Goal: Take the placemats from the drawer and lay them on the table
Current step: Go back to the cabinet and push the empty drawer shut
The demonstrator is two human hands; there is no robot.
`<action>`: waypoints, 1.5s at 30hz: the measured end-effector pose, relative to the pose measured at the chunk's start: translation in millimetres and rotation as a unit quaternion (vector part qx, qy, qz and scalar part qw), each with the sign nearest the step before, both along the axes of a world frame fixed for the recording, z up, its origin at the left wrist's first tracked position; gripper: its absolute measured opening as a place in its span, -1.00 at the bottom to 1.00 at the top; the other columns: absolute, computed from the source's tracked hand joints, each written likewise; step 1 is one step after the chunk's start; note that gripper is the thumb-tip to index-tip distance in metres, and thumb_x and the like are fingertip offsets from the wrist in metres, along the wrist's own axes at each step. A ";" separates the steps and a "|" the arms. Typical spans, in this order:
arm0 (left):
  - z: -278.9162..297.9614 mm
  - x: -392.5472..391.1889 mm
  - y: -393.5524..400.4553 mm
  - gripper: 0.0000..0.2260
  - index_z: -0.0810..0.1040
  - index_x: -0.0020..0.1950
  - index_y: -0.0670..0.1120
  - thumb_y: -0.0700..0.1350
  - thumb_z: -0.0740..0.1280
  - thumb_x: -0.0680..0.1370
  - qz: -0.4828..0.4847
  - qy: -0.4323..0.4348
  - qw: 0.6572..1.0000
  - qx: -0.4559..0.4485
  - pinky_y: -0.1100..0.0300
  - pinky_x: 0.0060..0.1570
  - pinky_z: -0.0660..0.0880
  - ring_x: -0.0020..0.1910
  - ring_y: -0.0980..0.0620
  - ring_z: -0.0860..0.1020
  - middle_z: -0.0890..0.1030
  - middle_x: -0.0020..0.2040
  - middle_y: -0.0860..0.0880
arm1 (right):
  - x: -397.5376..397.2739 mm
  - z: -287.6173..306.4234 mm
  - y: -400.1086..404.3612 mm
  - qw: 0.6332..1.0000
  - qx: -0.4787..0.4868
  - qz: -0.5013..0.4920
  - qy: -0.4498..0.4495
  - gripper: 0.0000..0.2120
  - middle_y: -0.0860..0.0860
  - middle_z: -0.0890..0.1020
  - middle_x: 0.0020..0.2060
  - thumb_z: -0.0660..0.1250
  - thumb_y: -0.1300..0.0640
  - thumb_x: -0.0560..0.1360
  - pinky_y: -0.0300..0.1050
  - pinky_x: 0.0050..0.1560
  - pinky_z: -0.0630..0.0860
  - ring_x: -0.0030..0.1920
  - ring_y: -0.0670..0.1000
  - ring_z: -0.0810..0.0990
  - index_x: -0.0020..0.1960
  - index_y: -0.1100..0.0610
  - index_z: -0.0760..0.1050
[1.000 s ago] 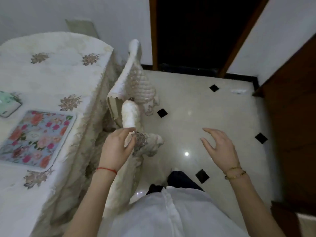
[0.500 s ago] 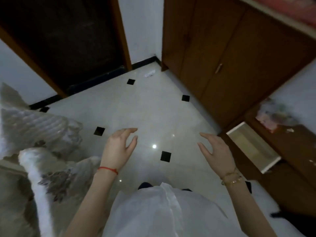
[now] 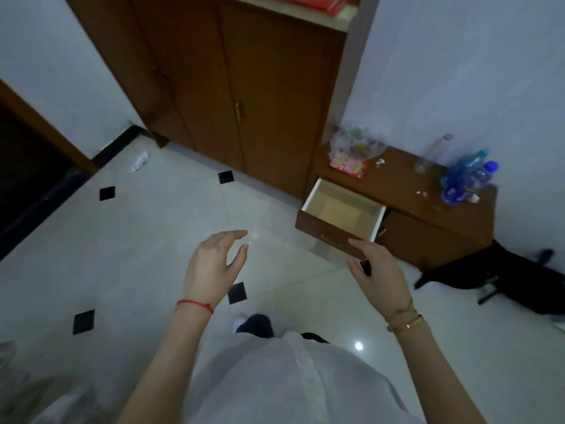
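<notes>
right of centre: drawer (image 3: 342,211) pulled out, no placemats visible | left hand (image 3: 214,264), right hand (image 3: 379,270) spread, empty | placemats likely light, floppy; grip edges

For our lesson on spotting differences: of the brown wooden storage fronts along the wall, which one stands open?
The drawer of the low cabinet, pulled out with its pale inside showing. The tall cupboard doors beside it are shut.

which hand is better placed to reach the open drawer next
Right. The right hand is open and hangs just in front of the pulled-out drawer; the left hand, also empty, is farther away over the floor.
</notes>
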State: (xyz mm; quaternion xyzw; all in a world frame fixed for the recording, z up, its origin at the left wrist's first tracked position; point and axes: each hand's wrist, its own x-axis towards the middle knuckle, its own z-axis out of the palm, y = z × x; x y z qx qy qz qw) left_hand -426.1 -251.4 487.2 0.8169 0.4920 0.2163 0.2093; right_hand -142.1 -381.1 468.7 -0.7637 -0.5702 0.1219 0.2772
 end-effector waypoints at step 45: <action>-172.4 267.4 207.0 -0.77 0.61 0.14 -0.10 -0.23 0.43 0.48 -0.236 -0.016 0.972 -0.016 0.18 0.07 0.51 -0.01 0.06 0.58 0.66 0.02 -0.02 | 183.6 -173.8 112.3 0.978 -0.063 -0.199 0.019 -0.78 0.05 0.62 -0.06 0.37 0.13 0.51 -0.07 0.01 0.54 -0.03 0.06 0.56 0.12 0.20 0.55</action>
